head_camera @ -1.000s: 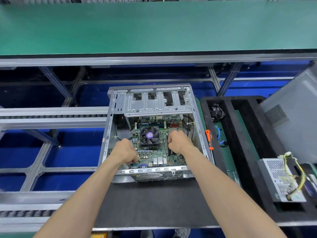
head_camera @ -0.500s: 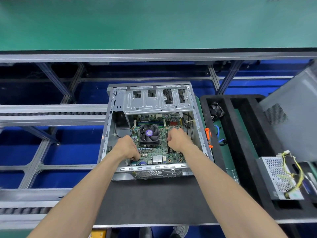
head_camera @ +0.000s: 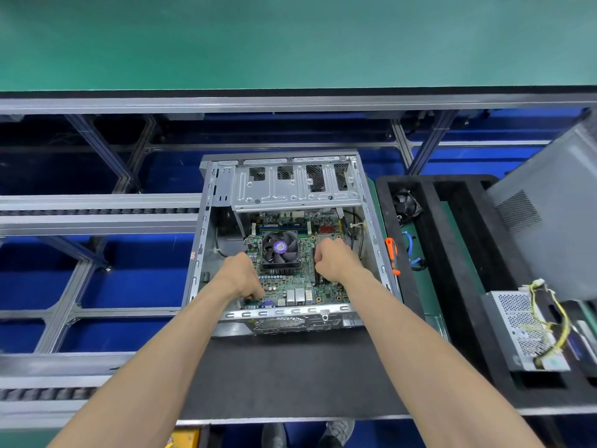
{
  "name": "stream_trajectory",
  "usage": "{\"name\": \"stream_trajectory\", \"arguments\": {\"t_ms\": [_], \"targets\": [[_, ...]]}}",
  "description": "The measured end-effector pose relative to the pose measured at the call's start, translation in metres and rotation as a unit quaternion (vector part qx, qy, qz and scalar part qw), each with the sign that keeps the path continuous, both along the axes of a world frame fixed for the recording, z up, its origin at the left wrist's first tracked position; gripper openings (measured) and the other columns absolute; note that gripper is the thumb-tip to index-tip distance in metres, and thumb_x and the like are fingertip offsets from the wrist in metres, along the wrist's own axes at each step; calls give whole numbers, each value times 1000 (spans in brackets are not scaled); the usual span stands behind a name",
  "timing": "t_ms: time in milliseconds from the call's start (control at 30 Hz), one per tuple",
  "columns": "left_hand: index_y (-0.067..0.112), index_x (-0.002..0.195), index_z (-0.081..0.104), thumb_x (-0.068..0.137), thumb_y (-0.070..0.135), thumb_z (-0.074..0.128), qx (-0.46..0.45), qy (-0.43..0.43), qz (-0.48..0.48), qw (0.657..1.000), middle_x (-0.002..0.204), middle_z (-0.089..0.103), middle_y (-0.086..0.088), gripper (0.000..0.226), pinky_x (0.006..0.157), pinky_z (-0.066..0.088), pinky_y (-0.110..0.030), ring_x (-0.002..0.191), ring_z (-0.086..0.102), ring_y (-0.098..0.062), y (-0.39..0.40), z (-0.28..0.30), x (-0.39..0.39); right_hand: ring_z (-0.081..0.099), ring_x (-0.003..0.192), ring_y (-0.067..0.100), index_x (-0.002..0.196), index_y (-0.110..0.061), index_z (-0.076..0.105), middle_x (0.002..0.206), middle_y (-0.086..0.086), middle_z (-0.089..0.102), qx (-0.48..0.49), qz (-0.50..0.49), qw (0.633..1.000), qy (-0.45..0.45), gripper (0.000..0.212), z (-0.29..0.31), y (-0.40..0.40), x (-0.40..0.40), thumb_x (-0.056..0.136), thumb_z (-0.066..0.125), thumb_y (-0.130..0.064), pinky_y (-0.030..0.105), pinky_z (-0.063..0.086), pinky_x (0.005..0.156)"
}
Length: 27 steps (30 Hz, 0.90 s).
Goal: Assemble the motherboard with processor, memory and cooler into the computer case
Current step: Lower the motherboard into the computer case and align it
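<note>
An open silver computer case (head_camera: 206,253) lies on a dark mat. Inside it sits the green motherboard (head_camera: 297,286), carrying a black cooler fan (head_camera: 279,248) with a purple hub and memory sticks (head_camera: 281,225) behind it. My left hand (head_camera: 240,278) grips the board's left front edge, fingers curled down by the rear ports. My right hand (head_camera: 334,258) grips the board to the right of the cooler, knuckles up. The fingertips of both hands are hidden.
A black foam tray (head_camera: 452,253) to the right holds a small fan (head_camera: 405,205), an orange-handled screwdriver (head_camera: 392,255), blue cables (head_camera: 412,250) and a power supply (head_camera: 525,331) with yellow wires. A grey side panel (head_camera: 549,215) leans at far right. Conveyor rails (head_camera: 97,215) run left.
Both hands and the motherboard keep nearly the same place in the case; the view has only drifted slightly.
</note>
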<state>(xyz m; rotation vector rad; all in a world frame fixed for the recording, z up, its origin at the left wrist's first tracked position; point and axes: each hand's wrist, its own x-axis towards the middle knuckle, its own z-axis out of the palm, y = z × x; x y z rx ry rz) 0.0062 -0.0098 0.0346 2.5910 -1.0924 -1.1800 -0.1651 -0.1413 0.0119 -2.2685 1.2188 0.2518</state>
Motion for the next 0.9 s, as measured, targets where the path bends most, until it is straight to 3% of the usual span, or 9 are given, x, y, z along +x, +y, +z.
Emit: {"name": "stream_trajectory", "arguments": {"t_ms": [267, 500, 733, 900], "targets": [[2, 82, 80, 66, 1, 76, 8, -28, -48, 998, 82, 77, -8, 17, 66, 62, -31, 58, 61, -11, -2, -1, -3, 63, 89, 33, 97, -3, 70, 97, 14, 60, 1, -4, 1000, 1, 18, 1, 1, 0, 86, 55, -1, 42, 55, 78], [14, 81, 81, 69, 5, 84, 8, -8, -53, 999, 78, 76, 4, 14, 48, 48, -12, 64, 66, -2, 1, 0, 2, 60, 89, 32, 95, -5, 68, 96, 13, 59, 5, -7, 1000, -4, 14, 0, 1, -1, 88, 56, -3, 43, 55, 79], [13, 79, 82, 69, 4, 83, 5, -8, -49, 999, 77, 76, 2, 13, 49, 48, -12, 62, 66, -3, 1, -1, 3, 59, 97, 33, 95, -5, 68, 96, 13, 58, 12, -6, 1000, -5, 15, -1, -1, -2, 88, 55, -3, 43, 55, 80], [13, 74, 81, 67, 1, 82, 9, -8, -51, 999, 70, 75, 3, 13, 45, 46, -12, 56, 64, -4, 1, -2, 3, 60, 92, 33, 91, -6, 68, 94, 10, 58, 10, -8, 1000, -5, 13, -2, -1, -1, 86, 56, -3, 43, 56, 78]]}}
